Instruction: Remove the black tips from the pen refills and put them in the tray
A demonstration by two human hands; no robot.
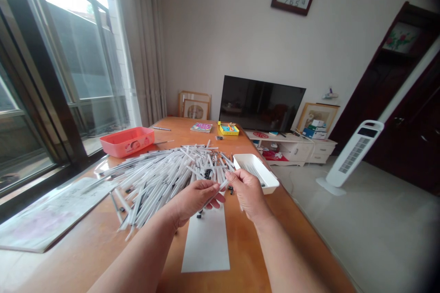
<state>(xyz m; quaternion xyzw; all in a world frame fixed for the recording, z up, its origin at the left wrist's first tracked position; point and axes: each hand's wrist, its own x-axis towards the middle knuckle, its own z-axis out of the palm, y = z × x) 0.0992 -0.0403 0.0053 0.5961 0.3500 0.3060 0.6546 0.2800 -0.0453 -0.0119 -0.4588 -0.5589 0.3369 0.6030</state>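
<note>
Between my two hands is a slim whitish pen tube (pixel 223 186), held at a slant. My left hand (pixel 197 198) is closed on its lower left part, with thumb and fingers pinched together. My right hand (pixel 248 192) pinches the upper right end. Behind and to the left of them spreads a big heap of similar whitish tubes (pixel 165 178), some with dark parts. Small black caps (pixel 199 214) lie close to my left hand. A white tray (pixel 271 185) holding several tubes stands just beyond my right hand. Under my hands lies a white paper sheet (pixel 206 249).
A pink plastic basket (pixel 117 143) stands at the table's left edge. A large printed sheet or board (pixel 51 219) lies at left. Toward the far end are a booklet (pixel 201 127), a yellow box (pixel 229 130) and a pen (pixel 161 128). The wooden table's (pixel 292 238) right edge drops to the floor.
</note>
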